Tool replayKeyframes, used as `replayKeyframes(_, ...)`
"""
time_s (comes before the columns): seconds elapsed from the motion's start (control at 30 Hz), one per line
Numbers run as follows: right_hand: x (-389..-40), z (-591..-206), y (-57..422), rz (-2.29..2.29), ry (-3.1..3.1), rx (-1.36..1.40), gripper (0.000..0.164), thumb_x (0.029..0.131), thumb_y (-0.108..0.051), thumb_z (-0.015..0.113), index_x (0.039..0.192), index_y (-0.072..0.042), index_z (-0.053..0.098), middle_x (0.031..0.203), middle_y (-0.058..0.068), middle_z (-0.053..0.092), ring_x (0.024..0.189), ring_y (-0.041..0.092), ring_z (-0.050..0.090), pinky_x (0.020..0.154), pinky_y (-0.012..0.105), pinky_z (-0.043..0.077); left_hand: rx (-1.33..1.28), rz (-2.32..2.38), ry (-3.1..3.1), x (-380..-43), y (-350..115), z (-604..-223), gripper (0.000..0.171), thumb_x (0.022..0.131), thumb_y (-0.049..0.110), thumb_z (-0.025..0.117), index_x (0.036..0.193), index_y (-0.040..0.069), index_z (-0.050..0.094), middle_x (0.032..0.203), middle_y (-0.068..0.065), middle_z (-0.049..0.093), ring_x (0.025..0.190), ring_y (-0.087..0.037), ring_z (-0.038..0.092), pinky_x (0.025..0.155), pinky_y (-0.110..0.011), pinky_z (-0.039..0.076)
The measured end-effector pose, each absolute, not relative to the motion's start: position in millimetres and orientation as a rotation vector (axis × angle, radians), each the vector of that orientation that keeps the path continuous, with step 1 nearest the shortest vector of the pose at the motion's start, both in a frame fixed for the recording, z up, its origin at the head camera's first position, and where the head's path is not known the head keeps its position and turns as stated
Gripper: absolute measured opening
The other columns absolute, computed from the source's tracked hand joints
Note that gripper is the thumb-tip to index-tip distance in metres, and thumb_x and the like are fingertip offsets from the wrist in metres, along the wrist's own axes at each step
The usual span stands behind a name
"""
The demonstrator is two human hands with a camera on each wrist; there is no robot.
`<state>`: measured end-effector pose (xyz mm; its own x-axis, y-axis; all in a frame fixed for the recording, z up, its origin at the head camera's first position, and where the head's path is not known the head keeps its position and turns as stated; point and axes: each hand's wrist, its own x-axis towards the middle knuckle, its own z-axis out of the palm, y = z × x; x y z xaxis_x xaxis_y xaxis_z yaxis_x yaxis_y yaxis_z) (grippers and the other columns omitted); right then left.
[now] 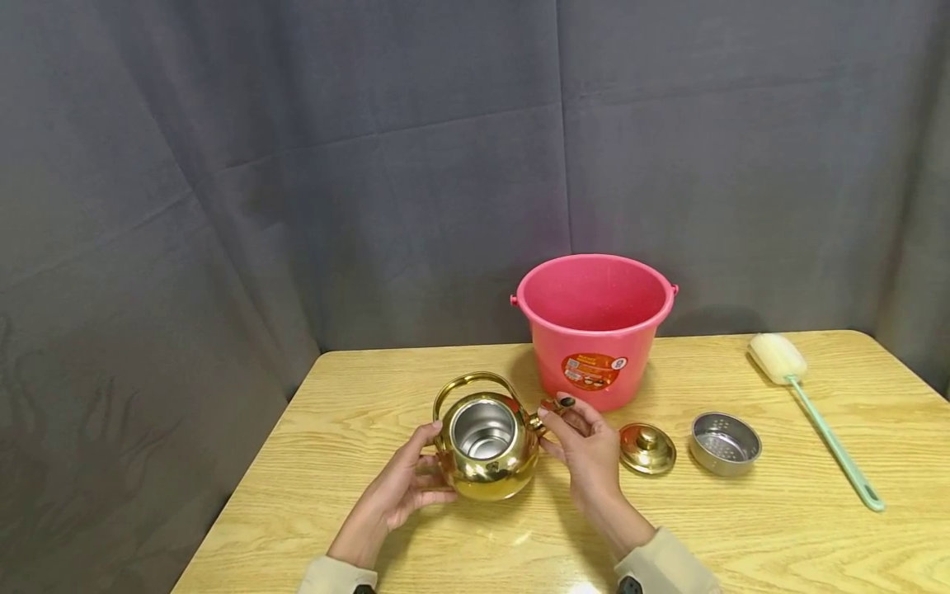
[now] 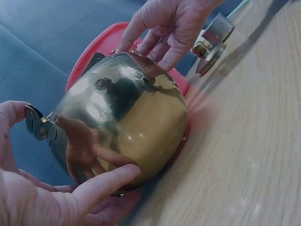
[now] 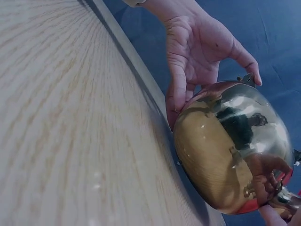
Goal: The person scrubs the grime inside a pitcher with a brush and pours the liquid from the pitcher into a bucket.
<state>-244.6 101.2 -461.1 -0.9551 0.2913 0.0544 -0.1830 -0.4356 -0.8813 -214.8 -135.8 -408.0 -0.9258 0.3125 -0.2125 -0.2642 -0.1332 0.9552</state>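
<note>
A shiny gold teapot (image 1: 486, 481), its lid off, shows a bare steel inside and an arched handle (image 1: 475, 378) standing up. My left hand (image 1: 404, 483) holds its left side, thumb up by the handle's mount and the other fingers spread along the lower body. On the opposite side, my right hand (image 1: 591, 452) grips the spout between thumb and fingers. The polished body (image 2: 141, 113) mirrors the hand in the left wrist view. In the right wrist view, the teapot (image 3: 216, 155) is close over the table, and the left palm faces its side.
A pink bucket (image 1: 594, 363) stands behind the right hand. To the right lie the gold lid (image 1: 647, 458), a round steel strainer (image 1: 725, 445) and a sponge brush (image 1: 778, 359) with a green handle. A grey curtain (image 1: 445, 206) hangs behind the wooden table (image 1: 312, 495).
</note>
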Motion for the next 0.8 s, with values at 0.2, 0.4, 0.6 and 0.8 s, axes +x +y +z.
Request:
replayKeyframes(0.2, -223.7, -425.3, 99.3, 2.498, -1.437, -0.191, 0.048, 0.072, -0.019, 0.075, 0.111, 0.000, 0.055, 0.093, 0.008, 0.056, 0.088, 0.018, 0.056, 0.069, 0.045, 0.049, 0.047, 2.117, 1.766, -216.5, -134.4, -410.1, 0.071, 0.087, 0.044, 0.049, 0.132, -0.003, 0.020, 0.122, -0.036, 0.026, 0.102, -0.047, 0.045, 0.075, -0.046, 0.047)
replayKeyframes(0.4, -216.7, -411.8, 100.3, 2.543, -1.388, -0.247, 0.040, 0.076, -0.015, 0.070, 0.109, 0.002, 0.054, 0.087, 0.003, 0.056, 0.081, 0.014, 0.054, 0.069, 0.045, 0.049, 0.052, 2.116, 1.757, -218.1, -133.4, -412.0, 0.071, 0.087, 0.044, 0.048, 0.132, -0.003, 0.020, 0.120, -0.035, 0.026, 0.100, -0.046, 0.046, 0.075, -0.046, 0.047)
replayKeyframes(0.6, -217.0, -412.1, 101.6, 2.559, -1.386, -0.267, 0.033, 0.080, -0.015, 0.066, 0.109, -0.001, 0.055, 0.104, 0.011, 0.057, 0.089, 0.022, 0.054, 0.070, 0.045, 0.049, 0.059, 2.123, 1.749, -218.4, -133.3, -413.1, 0.071, 0.087, 0.044, 0.048, 0.132, -0.004, 0.019, 0.121, -0.036, 0.025, 0.100, -0.047, 0.046, 0.074, -0.046, 0.047)
replayKeyframes(0.8, -216.7, -411.2, 103.2, 2.563, -1.396, -0.262, 0.039, 0.082, -0.013, 0.064, 0.116, 0.000, 0.051, 0.105, 0.012, 0.055, 0.090, 0.024, 0.049, 0.071, 0.046, 0.048, 0.064, 2.112, 1.751, -219.0, -132.8, -414.8, 0.071, 0.087, 0.045, 0.047, 0.132, -0.004, 0.020, 0.121, -0.036, 0.027, 0.097, -0.045, 0.049, 0.075, -0.046, 0.046)
